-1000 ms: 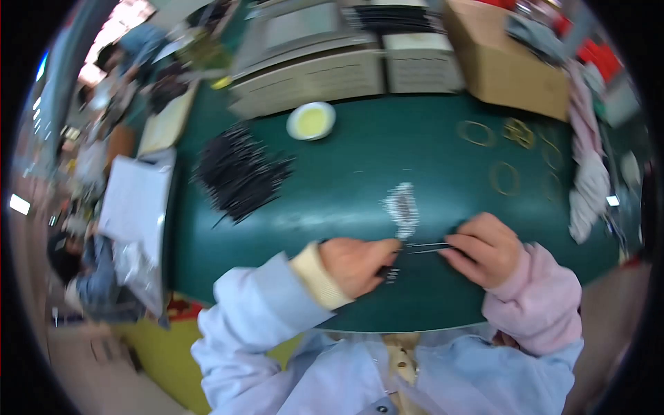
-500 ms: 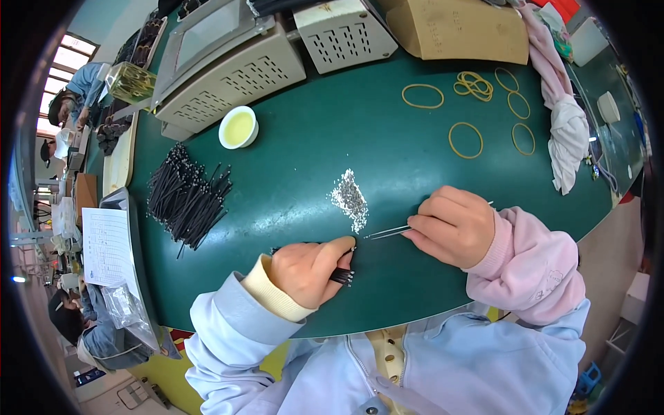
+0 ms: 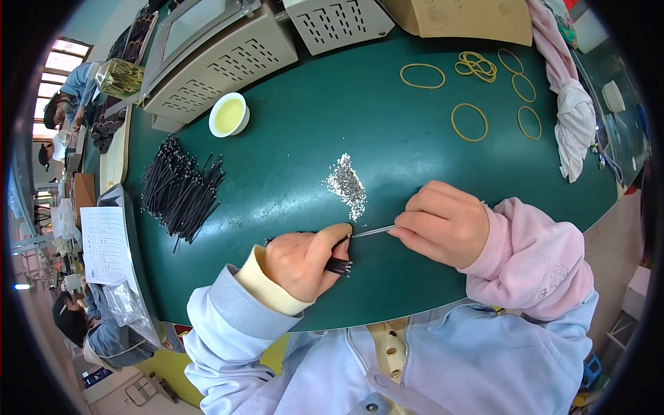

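Note:
My left hand (image 3: 299,263) is closed round a bundle of thin black wires (image 3: 338,267), whose pale-tipped ends stick out below the fingers. One black end pokes out by the thumb and forefinger. My right hand (image 3: 443,223) pinches a pair of metal tweezers (image 3: 374,231); their tips meet that single end at my left fingertips. Whether a small piece sits in the tips is too small to tell. Just beyond, a pile of tiny white and grey pieces (image 3: 348,185) lies on the green table (image 3: 290,187). A heap of similar black wires (image 3: 181,190) rests at the left.
A white cup of yellowish liquid (image 3: 229,115) stands behind the wire heap. Beige vented machines (image 3: 225,72) and a cardboard box (image 3: 463,19) line the back. Several rubber bands (image 3: 469,122) lie at the far right, near a white cloth (image 3: 575,128). People sit at the far left.
My right hand has brought the tweezers left, from beside the pile to the wire end at my left fingertips. The whole view has shifted slightly.

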The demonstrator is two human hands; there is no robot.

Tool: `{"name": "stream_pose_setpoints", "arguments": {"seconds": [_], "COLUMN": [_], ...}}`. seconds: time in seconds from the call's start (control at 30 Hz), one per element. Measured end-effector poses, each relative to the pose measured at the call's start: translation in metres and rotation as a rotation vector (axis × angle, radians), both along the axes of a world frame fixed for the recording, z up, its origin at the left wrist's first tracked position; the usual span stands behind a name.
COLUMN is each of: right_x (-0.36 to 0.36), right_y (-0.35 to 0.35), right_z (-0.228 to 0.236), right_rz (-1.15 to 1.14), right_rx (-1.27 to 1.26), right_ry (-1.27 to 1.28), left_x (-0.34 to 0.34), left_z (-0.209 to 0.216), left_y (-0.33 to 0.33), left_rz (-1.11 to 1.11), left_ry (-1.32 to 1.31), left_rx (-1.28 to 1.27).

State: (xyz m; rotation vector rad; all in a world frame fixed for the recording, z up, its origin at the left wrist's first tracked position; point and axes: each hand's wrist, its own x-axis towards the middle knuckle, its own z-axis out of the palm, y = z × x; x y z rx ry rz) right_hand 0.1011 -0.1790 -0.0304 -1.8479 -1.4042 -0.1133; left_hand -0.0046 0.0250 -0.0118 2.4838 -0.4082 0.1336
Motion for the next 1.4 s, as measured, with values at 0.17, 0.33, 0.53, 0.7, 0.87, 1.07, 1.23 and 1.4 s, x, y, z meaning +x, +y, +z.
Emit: {"name": "stream_pose_setpoints", "arguments": {"seconds": [0.17,0.33,0.53,0.7,0.87,1.07,1.23,1.4], "right_x": [0.002,0.003,0.004,0.007,0.010,0.010,0.011,0.009], "right_y": [0.000,0.001,0.000,-0.005,-0.011,-0.011,-0.011,-0.009], "right_z": [0.001,0.001,0.000,0.000,0.003,0.002,0.004,0.003], "right_rz": [0.003,0.006,0.002,-0.013,-0.014,-0.015,0.007,0.004], "right_rx": [-0.005,-0.003,-0.004,0.013,-0.027,-0.028,-0.040,-0.002], "right_ry": [0.006,-0.009,-0.018,-0.064,-0.180,-0.192,-0.201,-0.045], "left_x": [0.000,0.001,0.002,0.001,-0.002,-0.003,0.000,-0.002], "left_z": [0.001,-0.001,0.002,0.001,0.006,0.000,0.004,-0.002], "left_y": [0.000,0.002,0.001,-0.002,-0.002,-0.001,0.000,0.000], "left_rz": [-0.012,-0.039,-0.038,-0.006,0.015,0.041,0.011,0.074], "left_ry": [-0.001,-0.049,-0.022,-0.040,0.000,-0.030,0.010,0.011], "left_rx": [0.000,0.027,0.045,0.042,0.000,-0.009,-0.037,-0.027]}}
